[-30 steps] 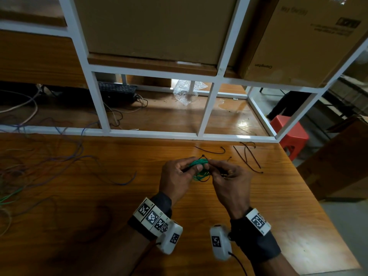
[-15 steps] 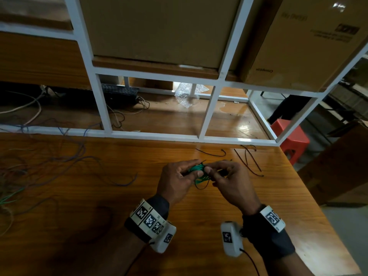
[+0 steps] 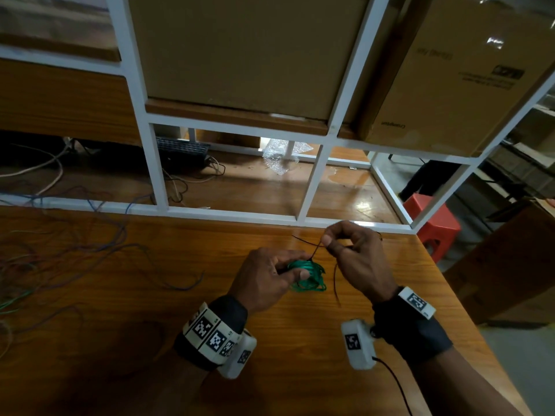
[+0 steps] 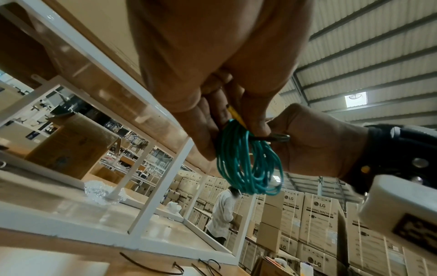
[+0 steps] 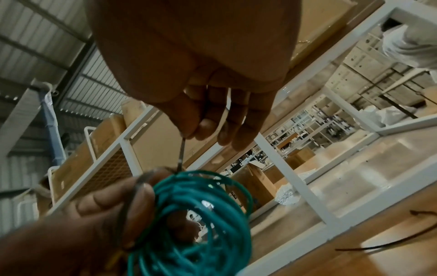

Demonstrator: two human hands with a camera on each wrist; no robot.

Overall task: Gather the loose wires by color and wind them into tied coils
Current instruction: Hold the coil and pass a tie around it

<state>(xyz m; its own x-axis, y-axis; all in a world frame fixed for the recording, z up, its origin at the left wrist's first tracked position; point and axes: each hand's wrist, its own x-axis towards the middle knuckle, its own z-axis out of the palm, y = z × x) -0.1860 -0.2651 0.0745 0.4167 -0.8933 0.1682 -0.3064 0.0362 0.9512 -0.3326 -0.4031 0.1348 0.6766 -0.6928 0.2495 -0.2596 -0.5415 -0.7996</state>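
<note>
Wooden worktop (image 3: pixel 120 340) runs under a white metal frame (image 3: pixel 156 172) that carries large cardboard boxes (image 3: pixel 240 49) on its upper shelf. Tangle of loose wires (image 3: pixel 75 250), blue and greyish with some green at the far left edge, lies spread over the left part of the worktop, well apart from both hands. Red stool (image 3: pixel 432 226) stands on the floor beyond the right end of the frame. Left hand (image 3: pixel 267 277) is above the worktop near centre, fingers curled round a coil of green wire (image 3: pixel 309 276); the left wrist view shows the coil (image 4: pixel 248 162) hanging from the fingertips, thumb and fingers closing the grip on its top, with a short yellow piece (image 4: pixel 236 116) in the same pinch. Right hand (image 3: pixel 357 259) sits just beside and slightly beyond the left, thumb and forefinger pinched on a thin black tie (image 3: pixel 315 250) drawn up taut from the top of the coil; remaining fingers loosely extended in the right wrist view. The tie (image 5: pixel 182 155) loops round the coil's bundled strands. Spare black ties (image 4: pixel 151 265) lie on the worktop near the frame's base rail.
</note>
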